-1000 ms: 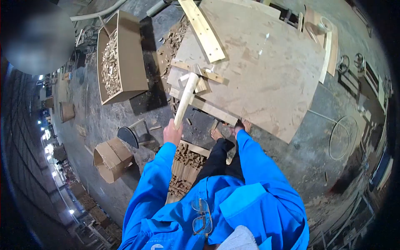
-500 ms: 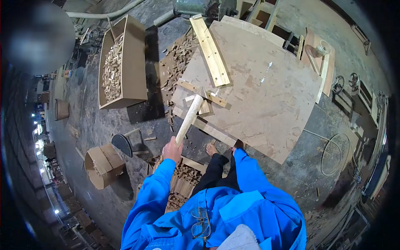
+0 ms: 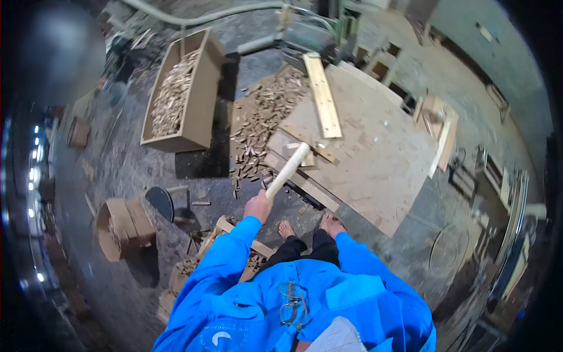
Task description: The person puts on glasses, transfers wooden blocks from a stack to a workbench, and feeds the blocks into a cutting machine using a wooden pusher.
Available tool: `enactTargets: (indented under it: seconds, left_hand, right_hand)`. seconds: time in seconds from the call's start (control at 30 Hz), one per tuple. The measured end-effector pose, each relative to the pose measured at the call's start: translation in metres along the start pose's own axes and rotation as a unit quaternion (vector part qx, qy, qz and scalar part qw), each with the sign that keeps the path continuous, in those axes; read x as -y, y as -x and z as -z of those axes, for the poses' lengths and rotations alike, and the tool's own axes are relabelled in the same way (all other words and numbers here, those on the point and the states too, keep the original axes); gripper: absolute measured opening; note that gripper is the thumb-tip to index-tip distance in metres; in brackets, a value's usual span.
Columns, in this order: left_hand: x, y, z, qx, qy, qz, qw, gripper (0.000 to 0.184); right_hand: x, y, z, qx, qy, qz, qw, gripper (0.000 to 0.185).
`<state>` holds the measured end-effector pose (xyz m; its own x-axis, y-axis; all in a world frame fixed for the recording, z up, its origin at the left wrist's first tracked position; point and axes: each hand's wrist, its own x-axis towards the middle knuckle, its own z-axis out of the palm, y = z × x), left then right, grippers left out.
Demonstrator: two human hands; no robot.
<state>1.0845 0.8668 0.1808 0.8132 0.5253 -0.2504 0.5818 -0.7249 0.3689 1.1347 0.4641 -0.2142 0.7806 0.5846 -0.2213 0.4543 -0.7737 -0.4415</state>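
My left hand is closed around the lower end of a pale wooden stick. The stick slants up and right, its far end over the near left corner of the board-topped table. Under that end lie a narrow wooden strip and small wood pieces, partly covered by the stick. Farther back on the tabletop rests a long light plank with dark holes. My right hand is low beside the table's near edge, close to my legs; its fingers are not clear, nor whether it holds anything.
Small wood offcuts are heaped left of the table. A tall open box full of wood bits stands farther left, with a cardboard carton and a round-topped stool nearer me. More wood pieces lie by my left leg.
The view has shifted, so the table appears farther right and my left side shows more floor. My left hand still grips the stick. My right hand has come away from the table's edge.
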Motion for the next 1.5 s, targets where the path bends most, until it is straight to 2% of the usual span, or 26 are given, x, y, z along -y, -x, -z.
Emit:
enactTargets:
  seconds: [0.03, 0.07, 0.1, 0.23, 0.27, 0.33, 0.4, 0.47, 0.5, 0.53, 0.57, 0.6, 0.63, 0.67, 0.8, 0.87, 0.9, 0.93, 1.07, 1.1, 1.17, 1.33, 1.47, 1.5]
  left_hand:
    - [0.002, -0.001, -0.001, 0.009, 0.011, -0.006, 1.0, 0.032]
    - [0.005, 0.003, -0.002, 0.021, 0.021, -0.008, 1.0, 0.031]
    - [0.007, 0.005, 0.0, 0.035, 0.036, -0.006, 0.999, 0.033]
    - [0.012, 0.006, 0.004, 0.057, 0.078, -0.013, 0.995, 0.04]
    - [0.013, 0.005, 0.011, 0.118, 0.088, 0.009, 0.989, 0.051]
    - [0.015, 0.02, 0.027, 0.044, 0.067, -0.041, 0.996, 0.063]
    - [0.005, 0.035, 0.08, 0.066, 0.135, -0.069, 0.986, 0.07]
    - [-0.004, 0.054, 0.141, 0.083, 0.206, -0.309, 0.925, 0.071]
    - [-0.024, 0.089, 0.194, 0.187, 0.337, -0.268, 0.883, 0.069]
    - [-0.033, 0.11, 0.225, 0.265, 0.446, -0.337, 0.786, 0.071]
    - [-0.042, 0.138, 0.273, 0.321, 0.484, -0.404, 0.707, 0.072]
    - [-0.051, 0.165, 0.31, 0.376, 0.514, -0.467, 0.613, 0.073]
    - [-0.055, 0.179, 0.324, 0.328, 0.471, -0.561, 0.597, 0.073]
    - [-0.057, 0.189, 0.33, 0.278, 0.419, -0.648, 0.572, 0.073]
    - [-0.053, 0.217, 0.332, 0.298, 0.377, -0.641, 0.598, 0.065]
    - [-0.049, 0.224, 0.341, 0.29, 0.344, -0.627, 0.636, 0.063]
    - [-0.048, 0.231, 0.34, 0.231, 0.342, -0.641, 0.647, 0.062]
    - [-0.047, 0.235, 0.343, 0.222, 0.343, -0.636, 0.655, 0.062]
    - [-0.05, 0.24, 0.351, 0.235, 0.316, -0.645, 0.655, 0.058]
    - [-0.052, 0.241, 0.351, 0.242, 0.339, -0.643, 0.643, 0.056]
    - [-0.057, 0.242, 0.351, 0.255, 0.36, -0.644, 0.625, 0.054]
    - [-0.066, 0.247, 0.37, 0.182, 0.423, -0.675, 0.576, 0.052]
    - [-0.062, 0.251, 0.377, 0.179, 0.449, -0.66, 0.575, 0.053]
    - [-0.06, 0.252, 0.377, 0.16, 0.492, -0.648, 0.558, 0.053]
  right_hand:
    - [0.034, 0.009, 0.057, 0.113, -0.009, 0.115, 0.987, 0.062]
    - [0.061, 0.026, 0.139, 0.121, 0.003, 0.138, 0.983, 0.062]
    - [0.124, 0.033, 0.213, 0.185, -0.303, -0.199, 0.913, 0.055]
    - [0.147, 0.054, 0.277, 0.172, -0.237, -0.141, 0.946, 0.048]
    - [0.16, 0.058, 0.299, 0.15, -0.246, -0.124, 0.95, 0.047]
    - [0.184, 0.056, 0.332, 0.134, -0.249, -0.087, 0.955, 0.046]
    - [0.219, 0.058, 0.365, 0.004, -0.239, -0.015, 0.971, 0.039]
    - [0.248, 0.046, 0.389, -0.056, -0.201, 0.023, 0.978, 0.035]
    - [0.255, 0.038, 0.393, -0.071, -0.206, 0.012, 0.976, 0.035]
    - [0.256, 0.028, 0.394, -0.085, -0.211, 0.001, 0.974, 0.036]
    - [0.252, 0.016, 0.39, -0.076, -0.214, 0.026, 0.974, 0.036]
    - [0.235, 0.002, 0.38, -0.112, -0.163, 0.042, 0.979, 0.038]
    - [0.236, -0.008, 0.378, -0.153, -0.113, 0.056, 0.98, 0.04]
    - [0.235, -0.016, 0.376, -0.151, -0.113, 0.07, 0.98, 0.04]
    - [0.231, -0.035, 0.379, -0.145, -0.042, 0.103, 0.983, 0.049]
    - [0.234, -0.044, 0.376, -0.146, -0.068, 0.045, 0.986, 0.05]
    - [0.232, -0.045, 0.371, -0.138, -0.069, 0.058, 0.986, 0.05]
    - [0.229, -0.046, 0.368, -0.141, -0.086, 0.04, 0.986, 0.051]
    - [0.241, -0.04, 0.361, -0.153, -0.077, 0.03, 0.985, 0.05]
    - [0.244, -0.04, 0.356, -0.154, -0.077, 0.029, 0.985, 0.05]
    - [0.249, -0.039, 0.35, -0.146, -0.181, 0.042, 0.972, 0.048]
    - [0.257, -0.031, 0.339, -0.147, -0.225, 0.076, 0.96, 0.044]
    - [0.322, -0.003, 0.372, -0.113, -0.236, 0.087, 0.961, 0.04]
    - [0.333, 0.0, 0.376, -0.099, -0.275, 0.087, 0.952, 0.04]
